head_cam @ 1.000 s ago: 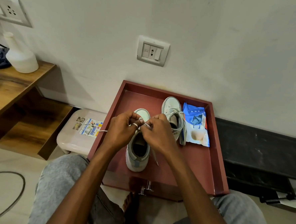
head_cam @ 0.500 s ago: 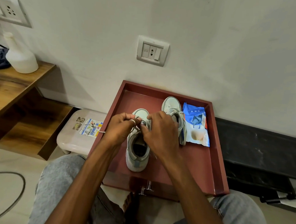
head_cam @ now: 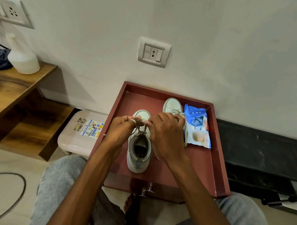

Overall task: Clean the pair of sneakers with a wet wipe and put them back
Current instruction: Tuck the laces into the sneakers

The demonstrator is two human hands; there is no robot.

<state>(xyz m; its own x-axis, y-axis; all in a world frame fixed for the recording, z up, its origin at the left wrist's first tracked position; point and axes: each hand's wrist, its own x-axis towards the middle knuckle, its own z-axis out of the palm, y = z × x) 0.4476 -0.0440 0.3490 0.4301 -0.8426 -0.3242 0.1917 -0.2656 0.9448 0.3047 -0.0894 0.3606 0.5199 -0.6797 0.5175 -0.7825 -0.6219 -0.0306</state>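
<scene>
Where the curled fingers (head_cam: 134,120) of the left hand (head_cam: 121,130) meet those of the right hand (head_cam: 166,135), each hand pinches a grey lace (head_cam: 142,128) above the near sneaker (head_cam: 139,153). A ring sits on one left finger. That sneaker stands upright, toe to the wall, in the middle of a red tray (head_cam: 217,151). The second sneaker (head_cam: 172,106) stands just to its right and further back, partly hidden by the right hand. A blue wipes pack (head_cam: 198,128) lies flat just beside that shoe, near the tray's right rim. Left of the tray sits a white stool (head_cam: 73,139); a socket (head_cam: 154,52) is on the wall above.
</scene>
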